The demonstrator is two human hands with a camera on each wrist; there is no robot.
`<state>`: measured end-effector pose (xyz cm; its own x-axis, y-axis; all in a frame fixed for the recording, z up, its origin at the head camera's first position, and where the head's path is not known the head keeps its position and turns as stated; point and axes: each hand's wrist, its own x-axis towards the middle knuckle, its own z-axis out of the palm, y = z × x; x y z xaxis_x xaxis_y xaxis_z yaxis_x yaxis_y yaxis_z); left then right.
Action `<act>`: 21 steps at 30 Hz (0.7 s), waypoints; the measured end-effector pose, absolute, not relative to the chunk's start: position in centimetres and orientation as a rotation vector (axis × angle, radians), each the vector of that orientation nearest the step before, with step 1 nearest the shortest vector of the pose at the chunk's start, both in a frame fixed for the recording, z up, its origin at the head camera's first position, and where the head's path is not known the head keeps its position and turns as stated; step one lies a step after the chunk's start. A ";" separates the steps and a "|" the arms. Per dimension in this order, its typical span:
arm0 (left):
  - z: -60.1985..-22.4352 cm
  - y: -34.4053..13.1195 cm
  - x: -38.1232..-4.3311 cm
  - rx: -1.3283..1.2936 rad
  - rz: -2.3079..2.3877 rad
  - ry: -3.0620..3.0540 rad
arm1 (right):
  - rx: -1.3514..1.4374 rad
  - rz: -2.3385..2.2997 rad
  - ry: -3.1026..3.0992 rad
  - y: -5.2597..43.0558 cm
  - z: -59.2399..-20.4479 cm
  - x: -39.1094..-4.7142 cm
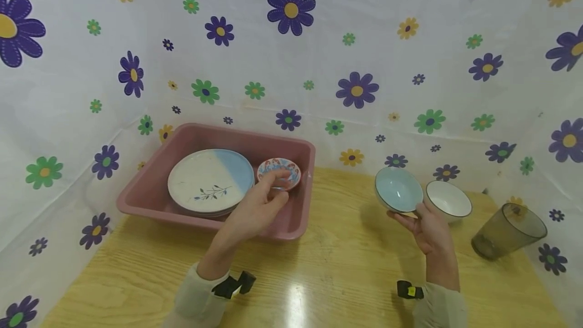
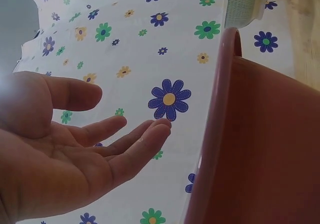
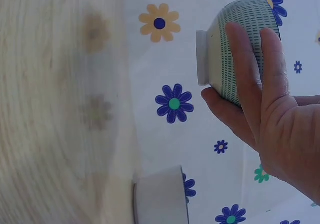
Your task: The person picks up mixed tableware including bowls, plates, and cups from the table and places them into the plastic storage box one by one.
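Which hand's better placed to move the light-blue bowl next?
Probably the right hand: its fingers hold the light-blue bowl, clear of the table. The left hand is empty and over the pink tub, away from that bowl.

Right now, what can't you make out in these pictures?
Lower plates: head view, the top plate covers all but their rims.
Part of the patterned dish: head view, behind the left hand.
White bowl: head view, lower left behind the right hand; right wrist view, cut off by the bottom edge.
Blue bowl: left wrist view, partly cut off by the top edge.
Pink basin: left wrist view, cut off right and below.
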<state>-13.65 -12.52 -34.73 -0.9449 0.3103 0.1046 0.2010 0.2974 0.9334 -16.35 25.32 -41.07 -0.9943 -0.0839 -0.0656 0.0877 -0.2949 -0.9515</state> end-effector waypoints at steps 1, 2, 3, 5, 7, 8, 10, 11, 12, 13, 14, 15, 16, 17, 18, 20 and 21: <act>-34.7 -12.5 -13.6 0.483 1.740 2.451 | -0.003 -2.444 1.802 25.2 -40.9 -16.3; -34.7 -12.5 -13.7 0.484 1.734 2.453 | -0.010 -2.444 1.804 25.0 -40.7 -16.2; -34.7 -12.5 -13.7 0.485 1.731 2.454 | -0.017 -2.444 1.807 24.9 -40.5 -16.2; -34.7 -12.5 -13.7 0.479 1.718 2.461 | -0.032 -2.437 1.823 24.5 -40.1 -16.0; -34.7 -12.4 -13.7 0.472 1.706 2.470 | -0.045 -2.434 1.835 24.2 -39.8 -15.9; -34.7 -12.3 -13.8 0.468 1.699 2.476 | -0.049 -2.429 1.846 24.1 -39.7 -15.8; -34.6 -12.2 -13.8 0.449 1.685 2.482 | -0.055 -2.414 1.872 23.7 -39.5 -15.6; -34.6 -12.1 -13.8 0.442 1.680 2.483 | -0.067 -2.405 1.884 23.6 -39.4 -15.5; -34.6 -12.1 -13.8 0.436 1.677 2.482 | -0.076 -2.396 1.901 23.5 -39.4 -15.4; -34.6 -12.0 -13.8 0.428 1.672 2.481 | -0.088 -2.383 1.920 23.3 -39.3 -15.4; -34.6 -12.0 -13.8 0.423 1.668 2.481 | -0.107 -2.374 1.933 23.2 -39.2 -15.3; -34.6 -11.9 -13.7 0.417 1.666 2.478 | -0.130 -2.368 1.942 23.1 -39.1 -15.2; -34.6 -11.9 -13.7 0.414 1.665 2.479 | -0.156 -2.363 1.946 23.0 -39.0 -15.1; -34.6 -11.9 -13.7 0.416 1.665 2.482 | -0.181 -2.358 1.951 22.8 -39.0 -15.1; -34.6 -11.9 -13.7 0.420 1.662 2.487 | -0.198 -2.349 1.956 22.7 -38.9 -15.0; -34.7 -11.9 -13.7 0.427 1.656 2.499 | -0.225 -2.334 1.959 22.4 -38.6 -14.9; -34.7 -11.9 -13.7 0.429 1.654 2.506 | -0.234 -2.322 1.963 22.3 -38.5 -14.8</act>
<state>-13.73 -11.86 -34.73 -0.9542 0.2921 0.0641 0.1738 0.3671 0.9138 -14.84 22.25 -38.50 -0.9840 -0.1686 0.0570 -0.0282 -0.1687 -0.9853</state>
